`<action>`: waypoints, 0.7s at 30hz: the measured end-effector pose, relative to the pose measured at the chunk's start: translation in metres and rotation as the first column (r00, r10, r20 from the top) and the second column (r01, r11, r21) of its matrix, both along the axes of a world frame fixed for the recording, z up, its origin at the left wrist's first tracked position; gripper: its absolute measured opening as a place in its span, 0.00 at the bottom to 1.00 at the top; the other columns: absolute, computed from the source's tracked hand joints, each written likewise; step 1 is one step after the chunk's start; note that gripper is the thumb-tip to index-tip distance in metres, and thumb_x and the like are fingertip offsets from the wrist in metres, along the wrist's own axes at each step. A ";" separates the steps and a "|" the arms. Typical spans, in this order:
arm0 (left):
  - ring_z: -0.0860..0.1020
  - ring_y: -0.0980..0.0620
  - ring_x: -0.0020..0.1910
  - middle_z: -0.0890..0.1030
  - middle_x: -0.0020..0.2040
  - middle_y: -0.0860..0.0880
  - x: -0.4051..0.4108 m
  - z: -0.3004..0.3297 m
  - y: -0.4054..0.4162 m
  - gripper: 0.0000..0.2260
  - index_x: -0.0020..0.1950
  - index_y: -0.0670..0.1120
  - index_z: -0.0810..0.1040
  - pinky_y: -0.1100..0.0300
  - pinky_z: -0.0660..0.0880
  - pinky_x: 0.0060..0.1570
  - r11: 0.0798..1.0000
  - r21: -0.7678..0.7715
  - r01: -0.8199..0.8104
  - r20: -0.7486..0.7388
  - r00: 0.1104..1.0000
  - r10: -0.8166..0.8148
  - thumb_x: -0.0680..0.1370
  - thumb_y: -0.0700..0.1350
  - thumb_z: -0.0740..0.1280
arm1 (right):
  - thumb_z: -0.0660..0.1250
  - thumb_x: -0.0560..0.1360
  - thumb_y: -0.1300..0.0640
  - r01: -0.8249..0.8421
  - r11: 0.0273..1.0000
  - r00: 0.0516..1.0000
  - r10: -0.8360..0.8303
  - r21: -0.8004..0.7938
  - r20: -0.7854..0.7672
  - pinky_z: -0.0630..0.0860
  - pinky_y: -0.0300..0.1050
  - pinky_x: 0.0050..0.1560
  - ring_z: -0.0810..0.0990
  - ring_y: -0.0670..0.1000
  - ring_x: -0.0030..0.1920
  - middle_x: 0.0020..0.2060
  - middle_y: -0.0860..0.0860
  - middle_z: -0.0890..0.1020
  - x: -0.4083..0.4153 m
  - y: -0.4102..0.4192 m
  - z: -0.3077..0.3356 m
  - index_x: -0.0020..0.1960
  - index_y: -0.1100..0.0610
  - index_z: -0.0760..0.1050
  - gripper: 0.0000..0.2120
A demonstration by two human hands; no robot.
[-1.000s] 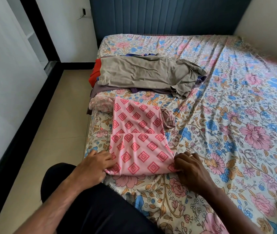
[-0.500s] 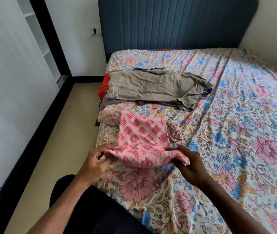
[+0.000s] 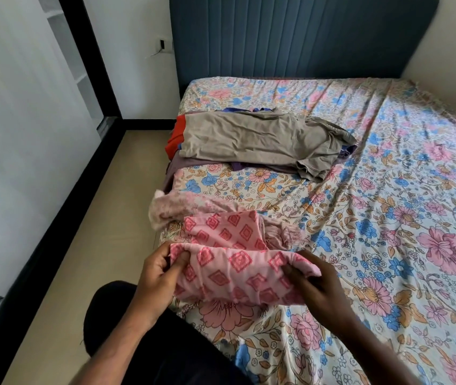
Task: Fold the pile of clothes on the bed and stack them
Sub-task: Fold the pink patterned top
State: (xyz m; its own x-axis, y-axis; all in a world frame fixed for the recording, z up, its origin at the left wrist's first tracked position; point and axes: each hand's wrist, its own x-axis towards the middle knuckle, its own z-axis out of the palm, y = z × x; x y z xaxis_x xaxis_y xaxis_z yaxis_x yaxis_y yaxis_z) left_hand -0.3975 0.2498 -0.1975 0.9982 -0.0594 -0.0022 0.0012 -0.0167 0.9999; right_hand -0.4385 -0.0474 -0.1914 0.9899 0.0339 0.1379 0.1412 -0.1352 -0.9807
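Near edge of the bed (image 3: 387, 245), left side: pink patterned cloth (image 3: 235, 270) lifted at its near fold and stretched between both hands, its far part still lying on the flowered sheet. Left hand (image 3: 156, 276) pinching the left corner of the cloth, thumb on top and fingers curled beneath. Right hand (image 3: 315, 284) gripping the right corner the same way, fingers wrapped round the bunched edge. Just beyond the cloth, touching its far end, a crumpled pale pink garment (image 3: 176, 208) reaching to the left edge of the mattress. Farther up the bed, well apart from the hands, a pile of clothes (image 3: 260, 143): grey-brown garment spread on top, red, blue and purple pieces showing at its left and far edges, a dull mauve piece under it at the near side. Dark blue padded headboard (image 3: 290, 37) at the far end. Beige floor (image 3: 82, 232) on the left, bordered by a black skirting strip along the white wall. Dark trouser knee (image 3: 115, 315) at the near bottom, beside the mattress.
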 end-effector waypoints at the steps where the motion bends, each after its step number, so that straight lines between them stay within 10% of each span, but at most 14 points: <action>1: 0.85 0.42 0.45 0.85 0.46 0.42 0.002 -0.004 -0.001 0.09 0.54 0.41 0.80 0.48 0.84 0.40 1.000 0.003 -0.024 -0.035 0.999 0.024 0.81 0.45 0.64 | 0.66 0.79 0.52 0.002 1.000 0.999 -0.001 0.022 -0.053 0.85 0.58 0.45 0.87 0.59 0.49 0.49 0.58 0.85 0.003 0.004 0.000 0.54 0.56 0.79 0.09; 14: 0.81 0.41 0.33 0.80 0.44 0.38 0.108 -0.029 -0.012 0.13 0.51 0.45 0.75 0.57 0.77 0.27 0.901 0.351 -0.255 -0.116 0.943 0.312 0.84 0.53 0.59 | 0.71 0.78 0.54 0.204 0.964 0.915 -0.250 -0.169 -0.317 0.83 0.44 0.35 0.87 0.49 0.38 0.47 0.53 0.85 0.104 0.036 0.003 0.63 0.57 0.72 0.17; 21: 0.85 0.52 0.39 0.85 0.45 0.51 0.108 -0.041 -0.010 0.22 0.56 0.48 0.77 0.64 0.80 0.35 0.955 0.264 -0.136 -0.277 0.938 0.210 0.68 0.54 0.80 | 0.79 0.71 0.54 0.207 0.967 0.898 -0.248 -0.147 -0.364 0.83 0.44 0.35 0.88 0.50 0.38 0.48 0.53 0.84 0.114 0.039 0.003 0.60 0.56 0.71 0.24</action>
State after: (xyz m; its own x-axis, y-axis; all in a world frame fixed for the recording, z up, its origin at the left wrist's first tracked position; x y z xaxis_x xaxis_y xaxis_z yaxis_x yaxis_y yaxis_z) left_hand -0.2895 0.2398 -0.2385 0.9434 0.1530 -0.2944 0.3233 -0.2252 0.9191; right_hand -0.3243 -0.0086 -0.1882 0.9493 -0.2046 -0.2387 -0.2824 -0.2216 -0.9333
